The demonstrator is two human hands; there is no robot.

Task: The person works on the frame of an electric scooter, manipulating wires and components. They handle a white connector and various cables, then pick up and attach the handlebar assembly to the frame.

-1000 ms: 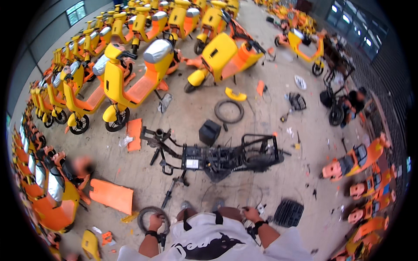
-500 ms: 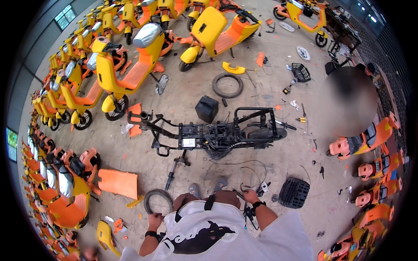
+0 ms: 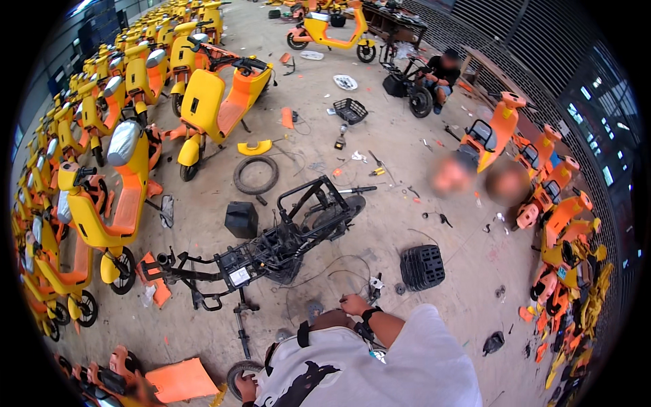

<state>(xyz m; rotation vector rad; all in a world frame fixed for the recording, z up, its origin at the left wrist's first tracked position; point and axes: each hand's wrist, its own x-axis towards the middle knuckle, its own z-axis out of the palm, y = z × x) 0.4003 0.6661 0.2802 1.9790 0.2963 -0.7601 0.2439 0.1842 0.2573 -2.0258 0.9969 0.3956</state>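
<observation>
Your right hand (image 3: pixel 354 304) rests low on the concrete floor (image 3: pixel 407 224), fingers curled loosely around a thin dark cable (image 3: pixel 339 275) that loops toward the stripped black scooter frame (image 3: pixel 271 247) lying on its side just ahead of you. Your left hand (image 3: pixel 245 386) sits at the lower edge, fingers closed on the rim of a small wheel (image 3: pixel 237 370) standing on the floor. A black battery box (image 3: pixel 241 219) stands beside the frame, a loose tyre (image 3: pixel 255 175) beyond it, a black crate (image 3: pixel 422 266) to your right. Yellow scooters (image 3: pixel 102 203) line the left side.
</observation>
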